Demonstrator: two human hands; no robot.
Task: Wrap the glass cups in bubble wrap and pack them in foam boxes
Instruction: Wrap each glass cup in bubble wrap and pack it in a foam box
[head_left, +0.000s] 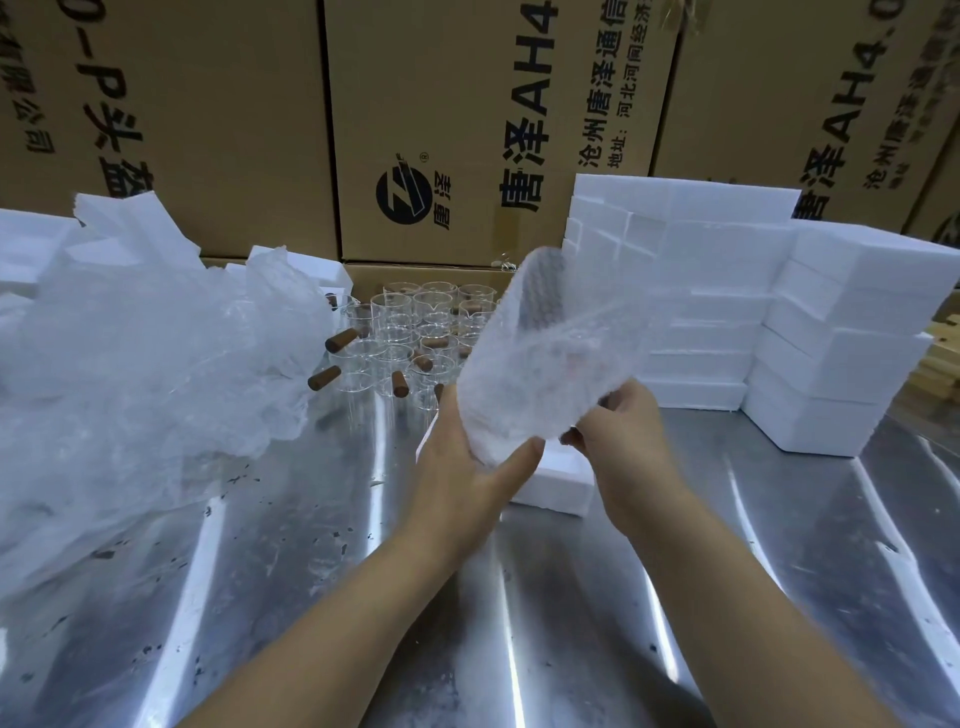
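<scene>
Printed cardboard cartons (441, 130) wall off the back of a shiny metal table (260, 571). Bare glass cups (415, 332) with brown handles stand crowded at its middle rear, with loose bubble wrap (130, 353) heaped to their left and closed white foam boxes (727, 312) stacked to their right, contents unseen. Left hand (467, 467) cups the lower end of a tilted bubble-wrap bundle (545, 353); right hand (623, 441) pinches its loose edge. Something brownish shows faintly through the wrap. Below, one foam box (556, 488) lies on the table, its inside hidden by the hands
</scene>
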